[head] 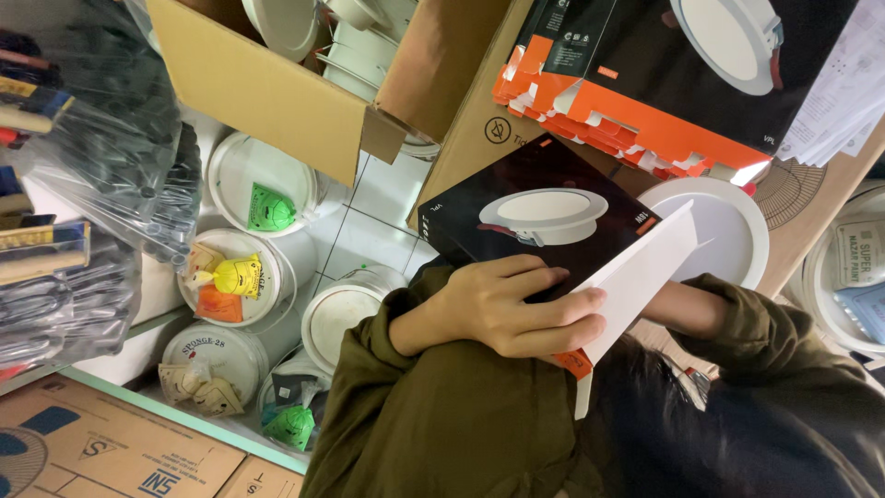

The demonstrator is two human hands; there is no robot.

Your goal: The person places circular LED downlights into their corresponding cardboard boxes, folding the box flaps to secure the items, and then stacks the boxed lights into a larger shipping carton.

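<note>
White lidded buckets (247, 277) crowded the tiled floor (369, 221) to the left, some topped with small green and yellow bags, beside bundled plastic-wrapped goods (101, 175). An open cardboard carton (267, 92) of round light fittings stood above, and a stack of orange-and-black boxes (645, 101) lay to the right. The left hand (512, 309) closed its grip over the lower edge of a black downlight box (539, 217), fingers across its face. The box's white flap (645, 267) stood open, hiding the right hand; whether that grip was closed could not be told.
</note>
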